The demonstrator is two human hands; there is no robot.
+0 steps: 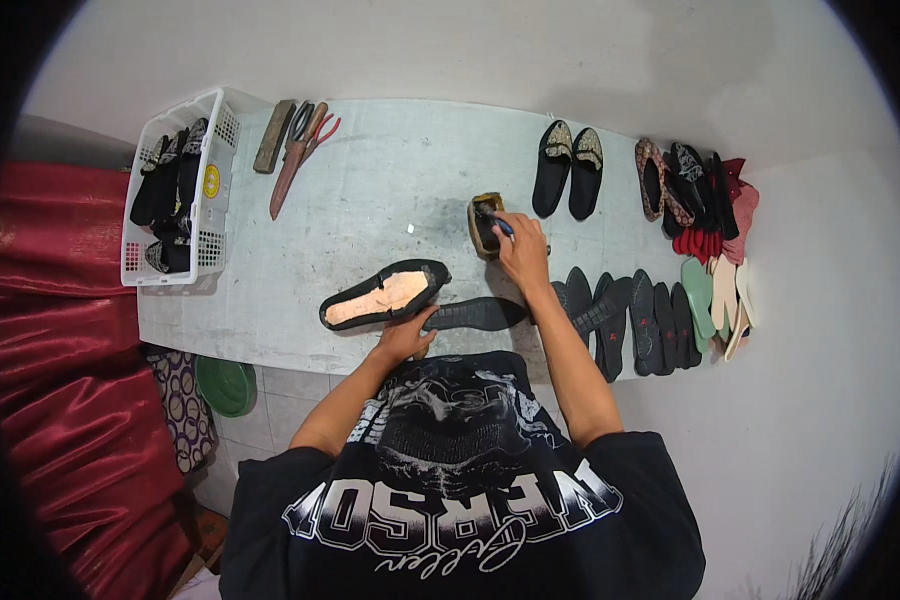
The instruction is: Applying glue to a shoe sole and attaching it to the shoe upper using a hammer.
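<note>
My left hand (405,338) is closed at the left end of a black shoe sole (478,313), close to the table's near edge. Just beyond that hand, a black shoe (386,295) lies with its tan underside facing up; whether my fingers also touch it I cannot tell. With my right hand (526,250) I grip a brush with a blue handle (503,227). Its tip is down inside a small, stained, dark-mouthed container (482,212), where the bristles are hidden.
A white plastic crate (213,215) of black shoes stands at left, beside a wooden block (274,137) and red-handled pincers (313,140). Patterned black shoes (568,172) sit far right. Several black soles (648,325) and pale insoles (727,295) line the right side.
</note>
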